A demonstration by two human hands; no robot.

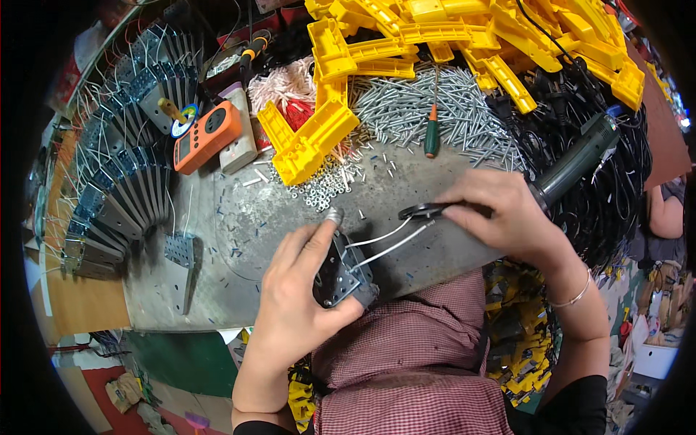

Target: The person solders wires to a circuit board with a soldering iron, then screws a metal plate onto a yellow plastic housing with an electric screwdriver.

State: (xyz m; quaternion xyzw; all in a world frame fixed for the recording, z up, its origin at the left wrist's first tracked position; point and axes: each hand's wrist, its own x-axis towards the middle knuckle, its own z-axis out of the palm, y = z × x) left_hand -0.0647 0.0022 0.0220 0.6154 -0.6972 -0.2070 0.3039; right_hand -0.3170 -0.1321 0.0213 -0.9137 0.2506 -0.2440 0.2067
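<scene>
My left hand [297,286] grips a grey metal part with a perforated plate [346,279], fingers along one side and thumb round the lower end. Two white wires [391,244] run from that part toward my right hand [500,210]. The right fingers are pinched round a dark, looped thing [420,212] beside the wire ends; I cannot tell whether it is a tool or a cord. Just beyond my left fingertips lies a pile of small metal nuts [319,192]. A similar metal part [179,272] lies on the bench to the left.
Yellow plastic housings [464,32] are heaped at the back, above a pile of screws [428,101] with a green-handled screwdriver [432,134]. An orange meter [208,136] and rows of wired metal parts [116,192] stand left. Black cords [609,188] and a dark cylindrical tool [580,161] lie right.
</scene>
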